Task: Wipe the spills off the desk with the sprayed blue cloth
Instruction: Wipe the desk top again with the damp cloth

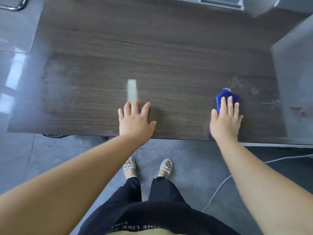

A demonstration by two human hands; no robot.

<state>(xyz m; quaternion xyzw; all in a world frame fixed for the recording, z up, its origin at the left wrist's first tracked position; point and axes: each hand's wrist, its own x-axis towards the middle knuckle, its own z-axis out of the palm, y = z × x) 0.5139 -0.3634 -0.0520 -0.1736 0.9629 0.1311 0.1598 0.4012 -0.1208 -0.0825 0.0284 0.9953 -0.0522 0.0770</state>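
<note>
The dark wood-grain desk [152,56] fills the upper half of the head view. My right hand [226,121] lies flat with straight fingers on the blue cloth [227,95] near the desk's front right; the cloth shows beyond my fingertips, and a corner pokes out at the desk edge. Pale smeared spill marks [245,87] lie just beyond and right of the cloth. My left hand [135,121] rests flat with spread fingers on the desk at front centre. A pale blurred streak [132,90] lies on the desk just past its fingertips.
A grey cabinet [296,82] stands against the desk's right side, with a reddish stain low on it. A white cable [220,187] trails across the grey tile floor at the right. A chrome chair leg [15,5] shows at top left. My sandalled feet stand below the desk edge.
</note>
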